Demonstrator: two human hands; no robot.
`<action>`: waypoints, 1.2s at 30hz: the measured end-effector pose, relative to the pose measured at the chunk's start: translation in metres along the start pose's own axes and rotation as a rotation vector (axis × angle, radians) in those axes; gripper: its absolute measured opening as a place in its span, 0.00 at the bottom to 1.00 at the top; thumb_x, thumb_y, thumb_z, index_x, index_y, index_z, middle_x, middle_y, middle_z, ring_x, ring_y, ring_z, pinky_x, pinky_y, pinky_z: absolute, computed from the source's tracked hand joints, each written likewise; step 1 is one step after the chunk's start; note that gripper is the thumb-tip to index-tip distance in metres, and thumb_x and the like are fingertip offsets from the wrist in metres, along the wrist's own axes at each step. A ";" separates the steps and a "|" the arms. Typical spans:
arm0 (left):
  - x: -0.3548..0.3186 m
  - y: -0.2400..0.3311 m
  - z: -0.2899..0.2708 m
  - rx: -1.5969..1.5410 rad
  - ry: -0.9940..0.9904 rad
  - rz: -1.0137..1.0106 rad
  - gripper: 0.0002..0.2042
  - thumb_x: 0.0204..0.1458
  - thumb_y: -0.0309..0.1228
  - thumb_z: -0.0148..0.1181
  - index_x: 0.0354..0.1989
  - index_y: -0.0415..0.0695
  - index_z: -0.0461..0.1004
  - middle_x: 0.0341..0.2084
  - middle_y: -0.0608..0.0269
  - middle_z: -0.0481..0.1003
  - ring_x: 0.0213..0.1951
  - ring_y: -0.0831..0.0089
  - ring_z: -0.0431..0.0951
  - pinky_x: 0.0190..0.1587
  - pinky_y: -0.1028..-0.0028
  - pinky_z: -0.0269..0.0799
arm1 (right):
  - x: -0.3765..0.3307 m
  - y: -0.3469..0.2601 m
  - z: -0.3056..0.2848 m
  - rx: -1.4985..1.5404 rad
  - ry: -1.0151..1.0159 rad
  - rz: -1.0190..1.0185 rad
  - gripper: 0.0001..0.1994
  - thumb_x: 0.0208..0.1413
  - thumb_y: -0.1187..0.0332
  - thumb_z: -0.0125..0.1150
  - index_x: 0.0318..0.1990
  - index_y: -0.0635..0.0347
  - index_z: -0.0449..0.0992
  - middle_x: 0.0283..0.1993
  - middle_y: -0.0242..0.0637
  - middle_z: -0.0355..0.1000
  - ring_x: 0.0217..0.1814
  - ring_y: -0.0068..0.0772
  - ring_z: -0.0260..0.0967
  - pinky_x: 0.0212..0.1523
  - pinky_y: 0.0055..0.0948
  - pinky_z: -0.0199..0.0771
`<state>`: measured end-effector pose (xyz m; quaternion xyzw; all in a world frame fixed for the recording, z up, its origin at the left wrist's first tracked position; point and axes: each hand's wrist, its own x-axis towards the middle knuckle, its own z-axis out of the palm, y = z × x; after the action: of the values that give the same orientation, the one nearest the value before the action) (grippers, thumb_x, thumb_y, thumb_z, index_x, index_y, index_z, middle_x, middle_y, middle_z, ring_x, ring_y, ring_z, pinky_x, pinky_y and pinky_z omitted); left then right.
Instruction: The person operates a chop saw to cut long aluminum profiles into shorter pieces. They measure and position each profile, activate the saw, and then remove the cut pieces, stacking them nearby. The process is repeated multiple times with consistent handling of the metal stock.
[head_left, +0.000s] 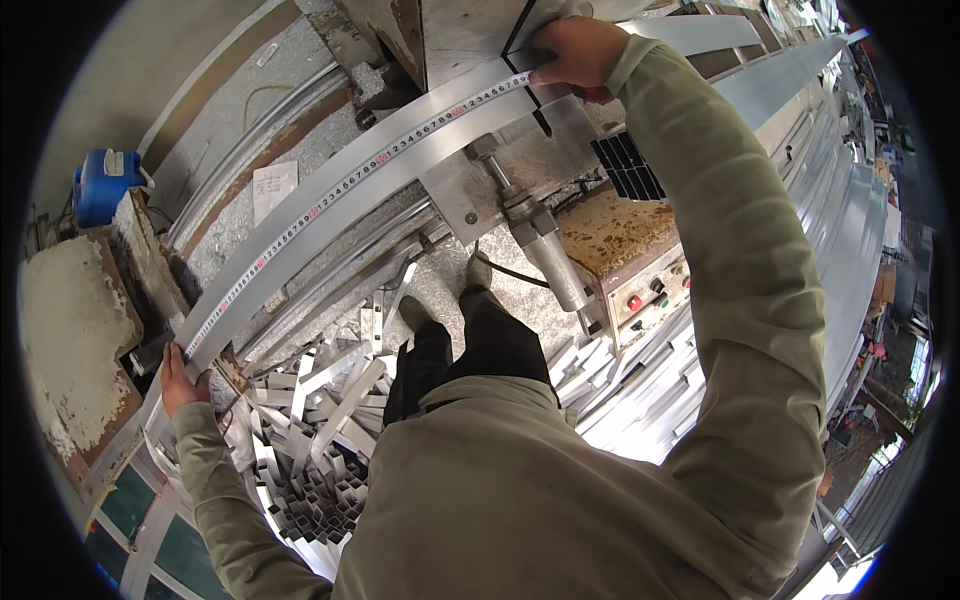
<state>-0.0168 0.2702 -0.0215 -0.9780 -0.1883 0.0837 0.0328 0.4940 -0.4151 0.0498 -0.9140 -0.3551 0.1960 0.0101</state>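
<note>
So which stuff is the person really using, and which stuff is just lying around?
In use:
- left hand on the end of the long metal strip
- right hand pressing the strip's other end
- measuring tape along the strip
- machine under the strip

Lying about:
- pile of short metal offcuts
- blue container
- paper sheet

Head fisheye, steep downward, close over workbench [560, 150].

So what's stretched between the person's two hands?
In the head view, a measuring tape runs along a long metal bar from the left hand to the right hand.
</note>
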 end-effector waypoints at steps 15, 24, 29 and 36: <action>0.001 0.026 -0.017 0.071 -0.065 -0.097 0.42 0.41 0.28 0.83 0.69 0.49 0.72 0.73 0.49 0.70 0.72 0.49 0.72 0.75 0.56 0.70 | 0.010 0.035 0.014 0.453 -0.226 0.195 0.15 0.57 0.60 0.74 0.46 0.60 0.85 0.35 0.47 0.84 0.39 0.48 0.84 0.45 0.48 0.83; -0.016 0.055 -0.046 0.050 -0.035 -0.234 0.35 0.49 0.33 0.77 0.69 0.51 0.73 0.73 0.63 0.71 0.71 0.59 0.73 0.69 0.42 0.69 | 0.015 0.008 0.014 -0.089 0.034 -0.128 0.16 0.54 0.59 0.72 0.34 0.66 0.81 0.34 0.60 0.79 0.41 0.69 0.78 0.41 0.59 0.76; -0.037 0.051 -0.052 0.034 0.088 -0.147 0.28 0.52 0.34 0.75 0.64 0.53 0.76 0.68 0.66 0.74 0.68 0.62 0.76 0.71 0.36 0.63 | -0.015 -0.113 -0.022 0.315 -0.109 -0.147 0.14 0.58 0.62 0.71 0.36 0.68 0.82 0.28 0.44 0.80 0.30 0.37 0.77 0.34 0.42 0.75; -0.107 -0.004 -0.061 0.055 0.649 -0.180 0.14 0.56 0.28 0.62 0.51 0.56 0.80 0.53 0.67 0.81 0.62 0.64 0.79 0.73 0.29 0.55 | -0.054 -0.325 0.004 0.668 -0.244 -0.397 0.13 0.66 0.63 0.72 0.38 0.65 0.81 0.29 0.31 0.74 0.34 0.19 0.67 0.35 0.30 0.70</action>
<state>-0.1058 0.2322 0.0548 -0.9318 -0.2513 -0.2303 0.1248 0.2469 -0.2080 0.1163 -0.7443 -0.4400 0.4018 0.3017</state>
